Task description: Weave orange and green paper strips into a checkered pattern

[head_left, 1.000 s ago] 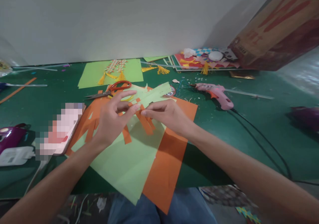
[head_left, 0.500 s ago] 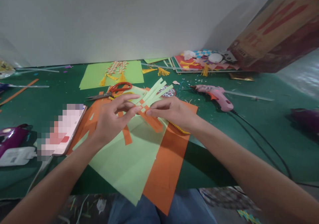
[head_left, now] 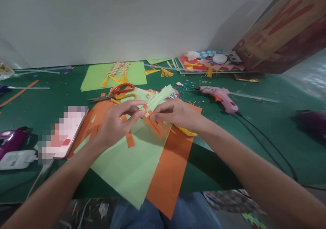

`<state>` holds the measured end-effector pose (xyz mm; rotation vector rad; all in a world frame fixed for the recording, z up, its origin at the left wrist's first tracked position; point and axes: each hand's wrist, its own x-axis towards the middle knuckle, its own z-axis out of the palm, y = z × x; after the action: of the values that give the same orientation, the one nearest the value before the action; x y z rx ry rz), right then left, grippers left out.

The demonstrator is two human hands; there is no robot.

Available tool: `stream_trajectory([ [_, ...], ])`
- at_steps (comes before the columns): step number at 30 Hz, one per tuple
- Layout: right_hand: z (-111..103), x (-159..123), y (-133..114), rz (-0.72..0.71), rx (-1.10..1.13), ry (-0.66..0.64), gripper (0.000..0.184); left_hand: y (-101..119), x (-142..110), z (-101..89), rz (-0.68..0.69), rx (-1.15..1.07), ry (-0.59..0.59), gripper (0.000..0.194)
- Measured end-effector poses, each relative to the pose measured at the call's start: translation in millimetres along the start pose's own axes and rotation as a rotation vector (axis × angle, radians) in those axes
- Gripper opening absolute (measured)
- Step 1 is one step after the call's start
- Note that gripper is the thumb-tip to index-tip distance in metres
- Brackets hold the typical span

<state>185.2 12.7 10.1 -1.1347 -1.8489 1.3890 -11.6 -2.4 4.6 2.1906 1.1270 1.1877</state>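
Between my hands is a small woven piece of paper strips [head_left: 147, 112], checkered in orange and pale green. Its green strips fan up and away to the right, and its orange strips hang down toward me. My left hand [head_left: 118, 120] pinches the woven part from the left, thumb and index finger closed on its edge. From the other side, my right hand [head_left: 175, 113] grips it with thumb against bent fingers. Underneath lie light green paper sheets [head_left: 124, 171] and an orange sheet [head_left: 168, 174]. Scissors [head_left: 112, 95] with red and yellow handles rest just beyond my left hand.
A pink glue gun [head_left: 220, 96] with its cord lies at the right. On the left is a phone [head_left: 73, 130] beside a white charger [head_left: 17, 160]. Tasselled woven pieces [head_left: 119, 69] lie on green paper at the back. A large paper bag [head_left: 285, 29] stands at back right.
The green strips have come closer together and tilt further right. The orange strips below have spread apart. Both hands keep their hold in nearly the same place.
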Motion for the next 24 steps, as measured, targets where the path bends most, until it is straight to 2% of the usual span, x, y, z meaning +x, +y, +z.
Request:
stream_trajectory([
  [7,0.7,0.1,0.4,-0.012,0.011,-0.022,0.025,0.2,-1.1,1.8,-0.028,0.009,0.021,0.021],
  [12,4.3,-0.6,0.9,-0.032,0.023,-0.013,0.048,-0.2,-2.2,3.4,-0.032,0.020,0.038,0.020],
  [19,4.9,-0.6,1.8,-0.038,0.046,0.003,0.052,0.0,-2.7,1.2,-0.128,-0.012,0.012,0.025],
  [24,4.5,-0.9,0.0,-0.021,0.022,0.007,0.055,2.0,-2.6,2.4,-0.130,-0.038,0.025,0.025],
])
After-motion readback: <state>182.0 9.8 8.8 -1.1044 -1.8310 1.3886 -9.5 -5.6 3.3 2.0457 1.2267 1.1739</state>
